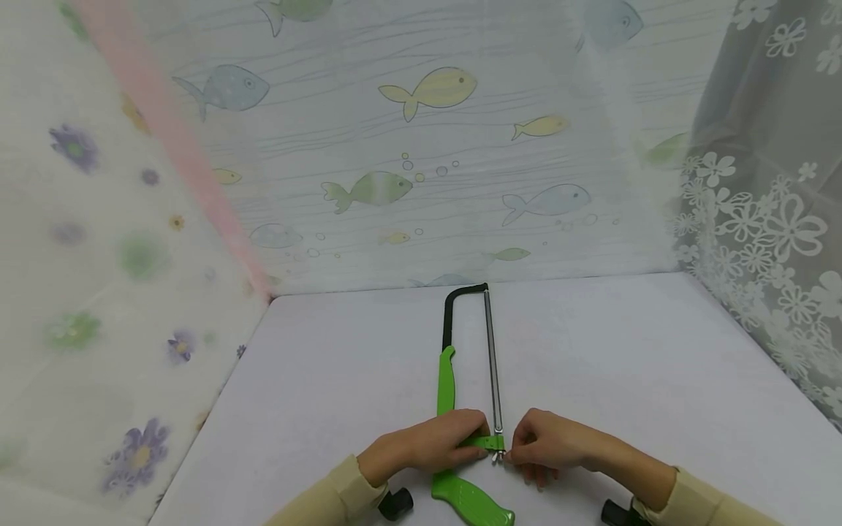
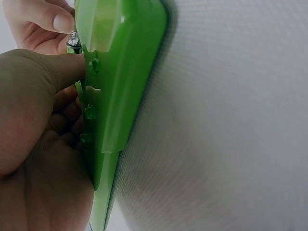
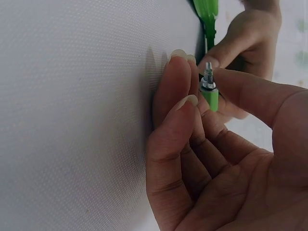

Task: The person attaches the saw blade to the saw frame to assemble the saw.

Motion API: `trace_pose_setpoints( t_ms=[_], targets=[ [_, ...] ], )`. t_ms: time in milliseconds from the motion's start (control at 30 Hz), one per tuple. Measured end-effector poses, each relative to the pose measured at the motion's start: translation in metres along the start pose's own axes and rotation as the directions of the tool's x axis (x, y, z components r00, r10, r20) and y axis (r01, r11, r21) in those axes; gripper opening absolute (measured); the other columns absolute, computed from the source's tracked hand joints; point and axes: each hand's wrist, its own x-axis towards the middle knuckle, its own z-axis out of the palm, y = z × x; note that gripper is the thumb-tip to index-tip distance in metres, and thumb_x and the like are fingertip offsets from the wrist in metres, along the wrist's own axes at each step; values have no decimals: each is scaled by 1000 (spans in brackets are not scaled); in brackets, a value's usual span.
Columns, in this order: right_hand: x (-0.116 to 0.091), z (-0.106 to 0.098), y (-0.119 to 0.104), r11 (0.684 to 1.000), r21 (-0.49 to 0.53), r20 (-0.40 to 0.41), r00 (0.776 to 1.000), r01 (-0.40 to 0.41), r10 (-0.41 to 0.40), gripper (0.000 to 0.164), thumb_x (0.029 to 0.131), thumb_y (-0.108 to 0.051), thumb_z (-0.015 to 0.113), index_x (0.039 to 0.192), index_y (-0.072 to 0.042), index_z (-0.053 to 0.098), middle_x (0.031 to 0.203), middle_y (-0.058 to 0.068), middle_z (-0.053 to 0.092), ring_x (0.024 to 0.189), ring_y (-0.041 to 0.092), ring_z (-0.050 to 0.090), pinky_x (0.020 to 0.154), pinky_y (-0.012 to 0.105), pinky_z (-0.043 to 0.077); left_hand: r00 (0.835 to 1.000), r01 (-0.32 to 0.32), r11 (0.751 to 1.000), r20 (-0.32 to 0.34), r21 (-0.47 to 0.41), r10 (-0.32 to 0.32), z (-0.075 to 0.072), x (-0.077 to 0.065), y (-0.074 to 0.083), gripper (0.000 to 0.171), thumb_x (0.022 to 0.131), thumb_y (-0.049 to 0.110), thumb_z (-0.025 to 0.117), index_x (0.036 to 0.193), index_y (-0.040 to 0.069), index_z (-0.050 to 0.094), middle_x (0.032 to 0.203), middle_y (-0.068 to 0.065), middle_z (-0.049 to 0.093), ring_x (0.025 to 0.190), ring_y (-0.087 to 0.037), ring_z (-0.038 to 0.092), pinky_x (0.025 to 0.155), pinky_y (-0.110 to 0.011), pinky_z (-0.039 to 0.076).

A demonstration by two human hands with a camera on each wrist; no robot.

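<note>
A hacksaw (image 1: 446, 380) with a green handle (image 1: 473, 500), black front bow and thin metal blade (image 1: 492, 358) lies on the white table, its far end pointing away from me. My left hand (image 1: 444, 440) grips the green frame near the blade's close end, thumb and fingers about the short green arm (image 1: 485, 442). At that end sits a small metal wing nut (image 1: 498, 457) on a threaded screw (image 3: 208, 72). My right hand (image 1: 546, 444) pinches at the wing nut, its thumb against the metal and the other fingers loosely bent. The exact fingertip contact is partly hidden.
The white tabletop (image 1: 329, 365) spreads around the saw. Behind it hangs a fish-print curtain (image 1: 427, 146), with a flower-print sheet (image 1: 99, 292) on the left and a grey lace curtain (image 1: 776, 204) on the right. Black wrist devices (image 1: 396, 504) show near both sleeves.
</note>
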Motion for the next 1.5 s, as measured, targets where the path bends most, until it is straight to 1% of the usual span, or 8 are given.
trace_pose_setpoints(
  t_ms=[333, 633, 733, 867, 1067, 1233, 1333, 1500],
  targets=[
    [3, 0, 4, 1000, 2, 9, 1000, 13, -13, 26, 96, -14, 69, 74, 0, 69, 59, 2, 61, 46, 11, 53, 42, 23, 37, 1000, -12, 1000, -10, 11, 12, 0, 0, -1, 10, 107, 25, 57, 110, 16, 57, 100, 13, 55, 88, 1, 49, 79, -15, 43],
    [4, 2, 5, 999, 21, 30, 999, 24, -25, 19, 93, -8, 70, 75, -1, 71, 60, 2, 61, 48, 11, 55, 43, 22, 37, 1000, -14, 1000, -7, 19, 14, 0, 0, 0, 10, 106, 24, 58, 110, 15, 57, 100, 12, 56, 88, 1, 50, 80, -14, 44],
    [5, 3, 4, 999, 31, 42, 999, 22, -23, 21, 92, -11, 72, 75, 0, 72, 61, 3, 63, 48, 11, 54, 43, 22, 37, 1000, -10, 1000, -6, 16, 10, 0, 0, 0, 9, 106, 23, 58, 110, 15, 57, 100, 12, 56, 88, 1, 49, 80, -14, 44],
    [6, 4, 4, 999, 25, 50, 998, 24, -25, 29, 93, -19, 73, 72, 1, 72, 59, 2, 63, 47, 10, 54, 43, 21, 36, 1000, -9, 1000, -7, 10, 9, 0, -1, 0, 8, 106, 22, 58, 110, 15, 57, 100, 12, 56, 89, 1, 50, 81, -15, 44],
    [6, 6, 0, 1000, -9, 23, 1000, 2, -2, 40, 95, -28, 72, 67, -1, 71, 55, 2, 64, 45, 8, 54, 41, 20, 36, 1000, -13, 1000, -6, 8, 13, 1, -1, -1, 8, 106, 22, 59, 110, 15, 57, 101, 12, 56, 90, 1, 50, 81, -15, 44],
    [7, 8, -5, 999, -21, -15, 999, -43, 42, 42, 95, -30, 72, 64, 0, 70, 56, 7, 65, 43, 9, 55, 40, 20, 36, 1000, -15, 1000, -4, 5, 15, 1, 0, -2, 8, 106, 22, 58, 111, 16, 57, 101, 12, 57, 90, 1, 50, 81, -14, 44],
    [8, 9, -6, 999, -20, -23, 999, -47, 46, 42, 95, -29, 72, 65, 1, 70, 57, 9, 66, 43, 9, 55, 40, 20, 36, 1000, -19, 1000, -5, 4, 19, 2, 0, -3, 7, 107, 21, 58, 110, 15, 57, 100, 12, 56, 89, 1, 49, 81, -14, 44],
    [9, 9, -4, 999, -22, -23, 999, -41, 40, 40, 95, -28, 71, 65, -1, 71, 58, 8, 67, 43, 9, 55, 40, 20, 36, 1000, -16, 1000, -7, 5, 16, 2, 0, -4, 8, 107, 22, 57, 110, 15, 57, 99, 12, 55, 89, 0, 49, 80, -15, 44]
  ],
)
